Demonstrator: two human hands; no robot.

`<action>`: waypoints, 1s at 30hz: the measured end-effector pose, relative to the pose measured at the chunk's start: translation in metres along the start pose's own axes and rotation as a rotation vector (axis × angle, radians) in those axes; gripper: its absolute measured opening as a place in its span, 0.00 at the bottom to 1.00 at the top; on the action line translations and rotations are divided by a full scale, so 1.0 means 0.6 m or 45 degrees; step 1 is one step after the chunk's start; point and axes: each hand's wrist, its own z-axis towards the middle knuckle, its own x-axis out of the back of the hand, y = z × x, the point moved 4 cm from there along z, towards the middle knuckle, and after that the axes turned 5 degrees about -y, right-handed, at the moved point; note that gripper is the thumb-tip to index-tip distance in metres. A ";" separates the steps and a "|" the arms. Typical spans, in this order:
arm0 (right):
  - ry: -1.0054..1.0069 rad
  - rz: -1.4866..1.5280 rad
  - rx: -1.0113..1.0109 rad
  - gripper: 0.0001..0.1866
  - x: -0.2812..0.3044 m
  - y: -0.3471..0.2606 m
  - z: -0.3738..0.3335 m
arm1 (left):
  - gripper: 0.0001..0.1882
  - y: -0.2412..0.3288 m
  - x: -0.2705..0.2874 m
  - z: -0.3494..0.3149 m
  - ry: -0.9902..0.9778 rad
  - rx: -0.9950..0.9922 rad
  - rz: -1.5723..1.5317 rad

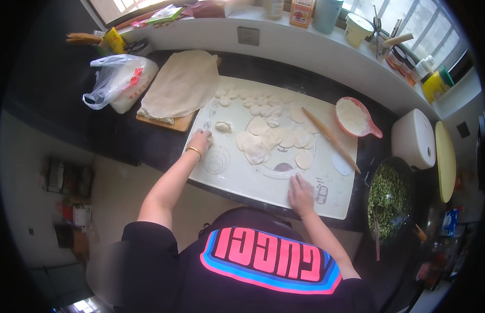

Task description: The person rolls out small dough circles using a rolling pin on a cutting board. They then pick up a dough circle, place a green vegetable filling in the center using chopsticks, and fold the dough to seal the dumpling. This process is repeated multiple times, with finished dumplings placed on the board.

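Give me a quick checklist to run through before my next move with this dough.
1. Dough rounds on the mat: ok, plenty laid out.
2. Rounds all separate: not ok, several overlap in the middle cluster.
3. Rolling pin untouched: ok, lying toward the mat's right side.
4. Chopped green mix at hand: ok, to the right of the mat.
5. Right hand free: ok, resting at the mat's near edge.
6. Left hand empty: cannot tell, its grip is hidden.

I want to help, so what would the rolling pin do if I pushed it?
The rolling pin would probably roll, since it looks round and slim. Its tapered ends might make it swerve. It seems wooden, so it likely won't bend.
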 end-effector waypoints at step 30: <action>0.083 -0.055 0.014 0.25 0.008 -0.014 0.001 | 0.15 -0.029 0.032 0.101 0.186 -0.265 -0.627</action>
